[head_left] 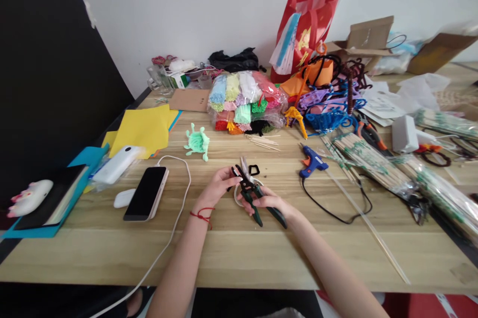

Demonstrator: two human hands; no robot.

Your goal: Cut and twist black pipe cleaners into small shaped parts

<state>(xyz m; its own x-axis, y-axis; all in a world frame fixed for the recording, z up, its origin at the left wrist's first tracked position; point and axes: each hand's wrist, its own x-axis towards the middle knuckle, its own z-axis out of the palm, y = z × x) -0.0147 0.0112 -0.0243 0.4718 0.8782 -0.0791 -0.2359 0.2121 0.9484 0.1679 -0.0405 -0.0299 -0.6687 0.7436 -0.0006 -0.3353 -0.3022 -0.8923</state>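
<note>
My right hand [266, 199] is wrapped round the dark green handles of wire-cutting pliers [257, 192], whose black jaws point up and left. At those jaws the fingers of my left hand [221, 183] are pinched together. Something small and dark shows at the fingertips, but I cannot tell whether it is a separate piece or part of the jaws. Just behind lies a pair of scissors [244, 163] with pale handles, partly covered by the pliers and hands. A small black angular loop [254, 170] rests beside the blades. Farther off sits a mint-green fuzzy figure [197, 142].
Bundled pipe cleaners [242, 91] and thin sticks [263, 142] lie beyond my hands. To the right are a blue glue gun [312, 161], its black cord, clear glue sticks [368, 226] and packed skewers [369, 156]. A phone [147, 193] and white cable [179, 208] lie left.
</note>
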